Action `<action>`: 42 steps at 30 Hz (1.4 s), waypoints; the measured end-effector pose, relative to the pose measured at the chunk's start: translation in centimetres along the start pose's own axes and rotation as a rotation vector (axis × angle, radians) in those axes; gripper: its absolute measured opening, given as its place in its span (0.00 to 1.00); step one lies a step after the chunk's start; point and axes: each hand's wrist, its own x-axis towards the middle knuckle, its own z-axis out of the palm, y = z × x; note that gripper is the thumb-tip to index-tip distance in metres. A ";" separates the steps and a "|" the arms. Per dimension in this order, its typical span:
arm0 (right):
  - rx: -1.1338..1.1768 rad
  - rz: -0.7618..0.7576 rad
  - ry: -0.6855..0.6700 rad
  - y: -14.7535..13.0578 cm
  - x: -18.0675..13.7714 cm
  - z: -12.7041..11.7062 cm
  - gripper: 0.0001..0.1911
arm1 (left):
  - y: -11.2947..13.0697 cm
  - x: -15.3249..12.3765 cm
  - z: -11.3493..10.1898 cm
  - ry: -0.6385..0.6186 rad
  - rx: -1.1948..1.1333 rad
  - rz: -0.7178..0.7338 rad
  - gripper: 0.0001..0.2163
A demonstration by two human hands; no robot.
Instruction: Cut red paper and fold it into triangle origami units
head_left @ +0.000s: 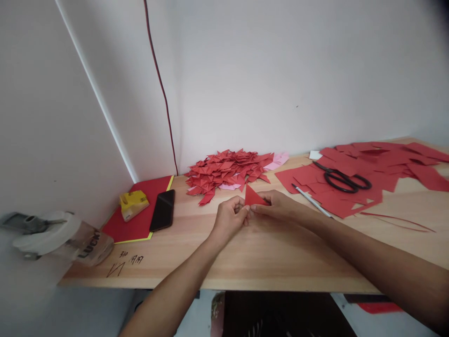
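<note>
Between my two hands, just above the wooden table, is a small piece of red paper folded to a triangle with its tip pointing up. The fingers of my left hand pinch its lower left corner. My right hand grips the right side, with the thumb along the lower edge. My fingertips hide the bottom of the paper. Right behind the hands lies a heap of folded red paper pieces, with a few pink ones among them.
Red paper sheets spread over the right side, with black-handled scissors on top and a white pen beside them. At left are a phone, a yellow box on a red folder, and a clear bottle at the edge.
</note>
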 end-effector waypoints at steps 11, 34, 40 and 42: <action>0.021 -0.051 0.060 -0.6 -0.4 -0.1 0.13 | 0.7 -0.1 -0.2 -0.013 -0.106 -0.026 0.12; -0.317 -0.399 0.505 -1.6 -1.6 -0.5 0.13 | 1.2 -0.2 -1.7 0.270 0.177 0.400 0.07; -0.325 -0.466 0.546 -1.3 -1.6 -0.3 0.13 | 1.8 -1.0 -1.7 0.303 0.274 0.539 0.08; -0.345 -0.470 0.547 -1.1 -1.6 -0.3 0.14 | 2.1 -1.1 -1.7 0.317 0.285 0.546 0.08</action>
